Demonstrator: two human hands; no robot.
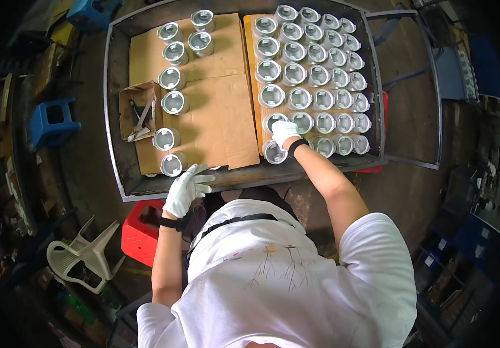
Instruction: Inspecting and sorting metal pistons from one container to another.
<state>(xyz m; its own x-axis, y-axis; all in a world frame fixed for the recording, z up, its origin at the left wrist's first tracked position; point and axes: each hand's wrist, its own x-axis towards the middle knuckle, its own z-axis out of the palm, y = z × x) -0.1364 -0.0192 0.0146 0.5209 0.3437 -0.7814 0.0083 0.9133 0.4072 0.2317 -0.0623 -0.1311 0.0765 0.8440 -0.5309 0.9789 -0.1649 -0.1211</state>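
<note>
My right hand [285, 132], in a white glove, is at the left column of the right-hand group. Its fingers are drawn together on the rim of a lidded cup [272, 119]; the fingertips are partly hidden. Just below that hand stands another lidded cup [274, 153]. My left hand [187, 190], also gloved, hovers over the near edge of the table with its fingers spread and nothing in it. The closest thing to it is a lidded cup [171, 165] on the cardboard. All these cups are pale with clear round lids.
Several more cups [299, 98] stand in rows on the right-hand board. A few cups [174, 102] are spaced over the left cardboard [215, 116]. An open box [123, 110] with tools sits at the left. A raised metal rim [109, 116] borders the table; a red stool [137, 235] is below.
</note>
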